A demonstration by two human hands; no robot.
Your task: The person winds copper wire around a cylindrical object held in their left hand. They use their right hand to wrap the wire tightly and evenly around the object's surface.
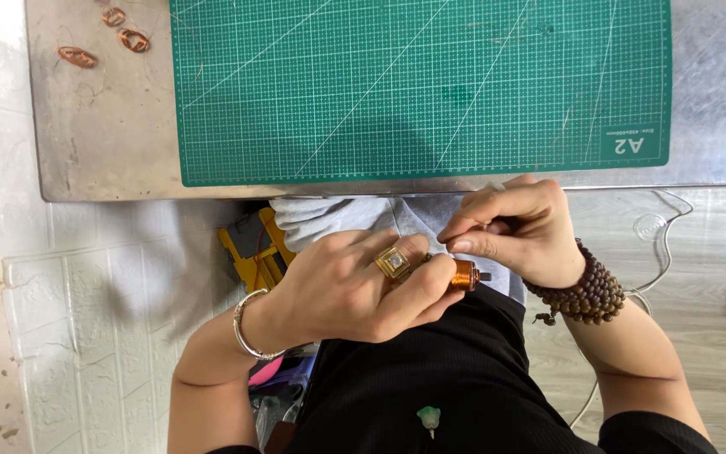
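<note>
Head view: I look straight down past the tabletop (102,143) edge into the person's lap.
Tabletop: grey metal, with a large green cutting mat (418,84) over most of it; I see nothing lying on the mat.
Left hand (355,290): its grip is closed around a small copper-wound coil (464,274), held in the lap just below the tabletop edge; a gold ring sits on one finger and a silver bangle on the wrist.
Right hand (518,231): fingers pinched together just above the coil's end; I cannot tell whether they hold a fine wire or anything at all.
Finished pieces: three loose copper wire loops (111,34) lie at the tabletop's far left corner.
Progress, as I judge it: the coil looks fully wound, and only work at its end seems left.
</note>
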